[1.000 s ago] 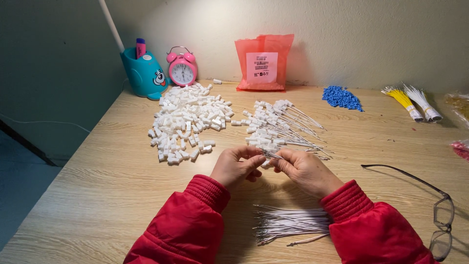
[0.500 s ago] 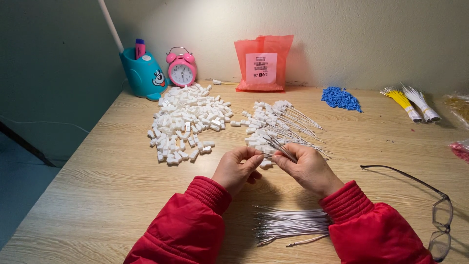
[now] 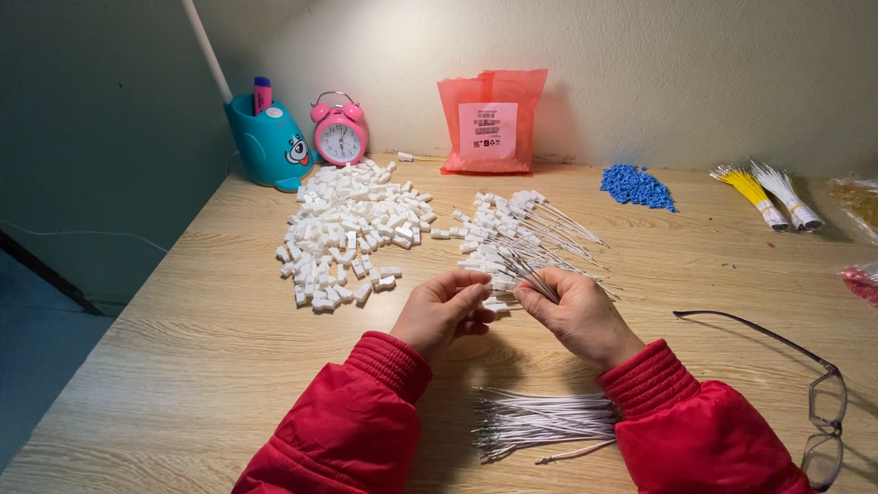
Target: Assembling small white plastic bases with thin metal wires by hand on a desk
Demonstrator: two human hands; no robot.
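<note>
My left hand [image 3: 441, 309] and my right hand [image 3: 576, 311] meet over the wooden table [image 3: 183, 357], both in red sleeves. The right hand pinches a small bunch of thin white wires [image 3: 529, 273] that fan up and left from its fingers. The left hand's fingertips hold a small white connector [image 3: 494, 305] at the wire ends. Just beyond the hands lies a heap of finished wired connectors [image 3: 517, 229]. A pile of loose white connectors [image 3: 347, 233] lies to the left of it. A bundle of loose white wires [image 3: 540, 423] rests between my forearms.
A teal pen holder [image 3: 270, 142], a pink alarm clock [image 3: 339, 133] and a red plastic bag [image 3: 489, 119] stand at the wall. Blue small parts [image 3: 637, 187], yellow and white wire bundles [image 3: 768, 197] lie at the back right. Eyeglasses [image 3: 814, 393] rest at the right.
My hands have stayed close together with small finger movements; the right hand now holds the wire ends raised and angled toward the left fingertips.
</note>
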